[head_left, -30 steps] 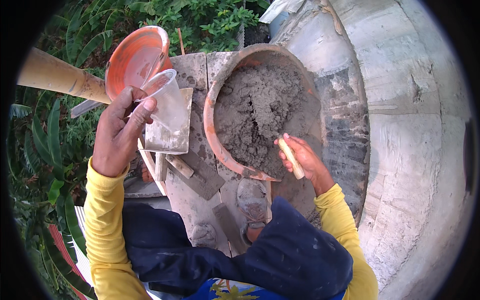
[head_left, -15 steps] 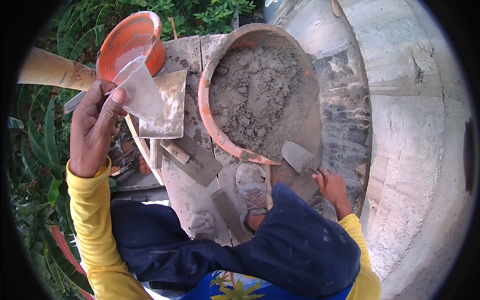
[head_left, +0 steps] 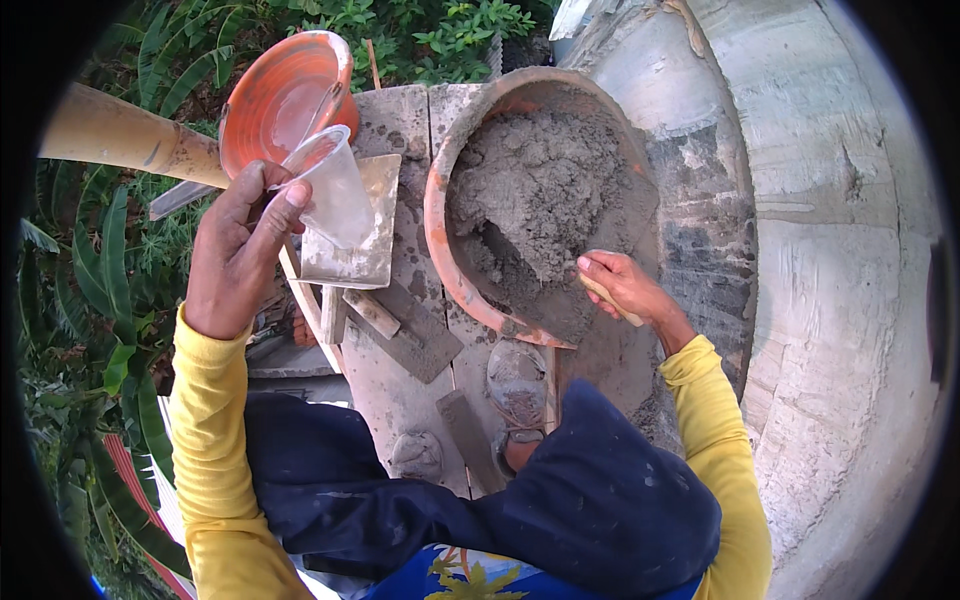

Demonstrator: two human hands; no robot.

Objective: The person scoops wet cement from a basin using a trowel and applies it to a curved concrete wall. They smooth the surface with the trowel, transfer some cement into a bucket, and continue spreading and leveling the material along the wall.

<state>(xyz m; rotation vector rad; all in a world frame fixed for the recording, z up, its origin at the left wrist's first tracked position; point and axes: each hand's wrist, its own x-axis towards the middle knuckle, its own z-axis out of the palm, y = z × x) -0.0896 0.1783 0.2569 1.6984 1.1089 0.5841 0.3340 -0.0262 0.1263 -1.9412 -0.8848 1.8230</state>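
Between thumb and fingers, my left hand [head_left: 245, 240] pinches the rim of a clear plastic cup [head_left: 342, 200], tilted above a plastering hawk. My right hand [head_left: 632, 288] grips the wooden handle of a trowel [head_left: 598, 290]; its blade is buried in wet grey mortar [head_left: 550, 185] and hidden. The mortar fills much of a round orange tub [head_left: 437, 225], and a dark hollow shows in it left of the trowel. Just beyond the cup stands an orange bucket [head_left: 238, 120] with pale, cloudy liquid inside.
The hawk [head_left: 375, 255], a square board, lies on the planks [head_left: 400, 115], beside a wooden-handled float [head_left: 425, 350]. A narrow flat bar [head_left: 468, 435] rests between my shoes [head_left: 518, 385]. A curved concrete wall [head_left: 820, 260] rises at right; a bamboo pole [head_left: 130, 135] crosses at left.
My right hand has moved forward from the tub's near edge and pushed the trowel into the mortar, opening a hollow. The cup in my left hand has turned more upright.
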